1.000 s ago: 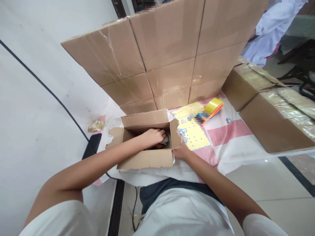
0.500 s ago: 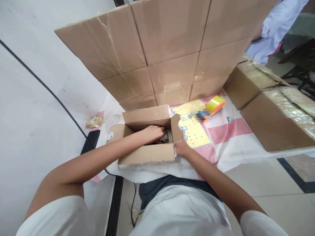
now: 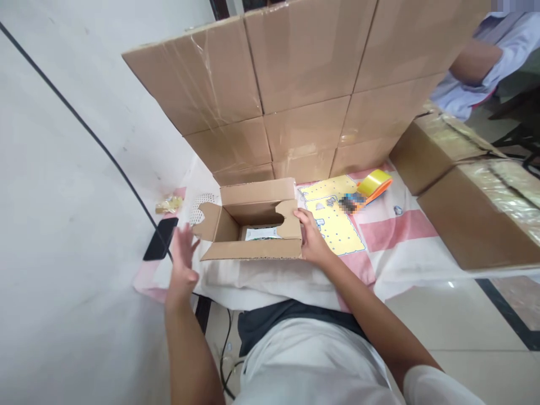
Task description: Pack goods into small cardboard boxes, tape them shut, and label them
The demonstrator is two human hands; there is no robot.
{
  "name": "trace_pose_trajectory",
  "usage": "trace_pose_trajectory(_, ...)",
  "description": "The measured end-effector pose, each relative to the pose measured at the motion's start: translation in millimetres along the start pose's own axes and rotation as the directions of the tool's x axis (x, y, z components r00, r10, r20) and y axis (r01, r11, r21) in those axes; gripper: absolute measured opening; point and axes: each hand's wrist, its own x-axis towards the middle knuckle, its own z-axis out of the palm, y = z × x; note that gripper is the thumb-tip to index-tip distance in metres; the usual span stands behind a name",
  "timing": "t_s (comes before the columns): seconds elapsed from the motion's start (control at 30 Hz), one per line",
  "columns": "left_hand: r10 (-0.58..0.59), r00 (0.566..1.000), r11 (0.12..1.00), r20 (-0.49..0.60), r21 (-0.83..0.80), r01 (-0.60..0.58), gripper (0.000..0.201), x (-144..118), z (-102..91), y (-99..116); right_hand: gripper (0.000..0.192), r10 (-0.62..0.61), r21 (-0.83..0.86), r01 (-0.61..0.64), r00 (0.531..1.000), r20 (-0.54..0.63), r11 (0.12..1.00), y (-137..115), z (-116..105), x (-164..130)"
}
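Note:
In front of me a cardboard box point(image 3: 248, 250) has its flaps spread and its inside showing. A white printed item point(image 3: 261, 233) lies at the bottom, partly hidden by the near flap. My right hand point(image 3: 313, 239) is closed on the box's right end, its fingers bent over the side flap point(image 3: 290, 220). Off the left end, my left hand point(image 3: 183, 256) is raised with its fingers apart and nothing in it. It is nearest the notched left flap point(image 3: 208, 221) but apart from it.
Stacked cartons point(image 3: 304, 121) rise behind the box. A tape dispenser point(image 3: 371, 188) stands to the right, before more taped boxes point(image 3: 476, 214). Left are a black phone point(image 3: 160, 239) and a hanging cable point(image 3: 90, 132). A person's arm point(image 3: 475, 62) shows at upper right.
My left hand has come out of the box and moved left, its fingers now spread. The white item inside is now visible. My right hand now grips the box's right end; the box tilts slightly.

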Motion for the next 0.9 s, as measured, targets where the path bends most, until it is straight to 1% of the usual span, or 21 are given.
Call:
trace_pose_trajectory(0.03, -0.002, 0.995, 0.998, 0.097, -0.058, 0.008, 0.132, -8, 7.7, -8, 0.106, -0.002, 0.000, 0.002, 1.000, 0.000, 1.000, -2, -2, 2)
trace_pose_trajectory(0.07, 0.005, 0.988, 0.993, 0.151, -0.119, 0.013, 0.138, -13, 16.7, -12, 0.104, -0.014, -0.006, 0.014, 1.000, 0.004, 1.000, -4, -4, 5)
trace_pose_trajectory(0.1, 0.016, 0.987, 0.984, 0.161, -0.178, 0.014, 0.137, -14, 25.6, -11, 0.104, -0.031, -0.015, 0.031, 0.999, 0.009, 0.999, -7, -7, 7)
trace_pose_trajectory(0.13, 0.025, 0.988, 0.976, 0.154, -0.216, 0.009, 0.130, -14, 33.3, -7, 0.103, -0.051, -0.025, 0.051, 0.999, 0.014, 0.998, -10, -9, 9)
trace_pose_trajectory(0.17, 0.037, 0.991, 0.973, 0.126, -0.229, -0.007, 0.117, -11, 39.3, -1, 0.102, -0.070, -0.034, 0.071, 0.997, 0.017, 0.997, -13, -11, 11)
trace_pose_trajectory(0.23, 0.049, 0.997, 0.982, 0.052, -0.183, -0.039, 0.083, -2, 46.1, 12, 0.097, -0.096, -0.038, 0.097, 0.995, 0.015, 0.995, -18, -15, 14)
trace_pose_trajectory(0.3, 0.015, 1.000, 0.994, -0.010, -0.112, -0.016, 0.055, 8, 48.9, 22, 0.088, -0.097, -0.006, 0.097, 0.995, 0.019, 0.995, -23, -18, 17)
trace_pose_trajectory(0.33, -0.022, 0.999, 0.995, -0.040, -0.096, 0.018, 0.048, 11, 50.1, 24, 0.083, -0.089, 0.030, 0.089, 0.996, 0.028, 0.996, -25, -19, 19)
trace_pose_trajectory(0.37, -0.066, 0.996, 0.993, -0.066, -0.103, 0.059, 0.046, 14, 51.7, 25, 0.079, -0.078, 0.086, 0.075, 0.996, 0.041, 0.993, -26, -19, 21)
trace_pose_trajectory(0.4, -0.110, 0.991, 0.987, -0.081, -0.127, 0.099, 0.050, 16, 53.7, 25, 0.076, -0.067, 0.160, 0.058, 0.996, 0.052, 0.985, -27, -19, 23)
trace_pose_trajectory(0.47, -0.182, 0.980, 0.969, -0.081, -0.183, 0.165, 0.064, 17, 57.9, 24, 0.080, -0.043, 0.329, 0.028, 0.998, 0.036, 0.944, -27, -15, 29)
trace_pose_trajectory(0.53, -0.219, 0.974, 0.960, -0.062, -0.193, 0.204, 0.071, 17, 60.1, 25, 0.088, -0.022, 0.453, 0.042, 0.999, -0.049, 0.890, -25, -11, 34)
trace_pose_trajectory(0.57, -0.218, 0.975, 0.964, -0.055, -0.171, 0.206, 0.072, 16, 59.8, 28, 0.088, -0.021, 0.472, 0.066, 0.995, -0.100, 0.879, -24, -9, 36)
trace_pose_trajectory(0.63, -0.160, 0.984, 0.985, -0.076, -0.074, 0.155, 0.074, 15, 57.4, 37, 0.080, -0.059, 0.402, 0.122, 0.984, -0.167, 0.907, -24, -8, 39)
trace_pose_trajectory(0.7, -0.011, 0.994, 0.996, -0.111, 0.091, 0.021, 0.069, 13, 56.4, 52, 0.065, -0.125, 0.247, 0.164, 0.978, -0.167, 0.955, -26, -12, 41)
trace_pose_trajectory(0.73, 0.083, 0.993, 0.981, -0.087, 0.183, -0.066, 0.063, 12, 57.8, 61, 0.058, -0.148, 0.171, 0.173, 0.978, -0.145, 0.970, -29, -15, 41)
trace_pose_trajectory(0.77, 0.168, 0.986, 0.953, -0.022, 0.258, -0.156, 0.056, 10, 60.9, 69, 0.053, -0.160, 0.113, 0.174, 0.980, -0.119, 0.978, -31, -19, 40)
trace_pose_trajectory(0.8, 0.228, 0.972, 0.922, 0.066, 0.307, -0.237, 0.052, 8, 65.3, 78, 0.052, -0.158, 0.075, 0.166, 0.983, -0.093, 0.983, -34, -23, 39)
trace_pose_trajectory(0.83, 0.257, 0.954, 0.896, 0.156, 0.331, -0.296, 0.051, 6, 70.6, 85, 0.052, -0.143, 0.050, 0.146, 0.987, -0.069, 0.988, -35, -28, 36)
trace_pose_trajectory(0.87, 0.263, 0.937, 0.881, 0.232, 0.337, -0.331, 0.054, 5, 76.2, 90, 0.052, -0.112, 0.031, 0.114, 0.992, -0.060, 0.993, -35, -33, 32)
trace_pose_trajectory(0.9, 0.258, 0.925, 0.876, 0.278, 0.336, -0.345, 0.058, 4, 81.2, 94, 0.052, -0.069, 0.012, 0.070, 0.993, -0.095, 0.997, -33, -39, 26)
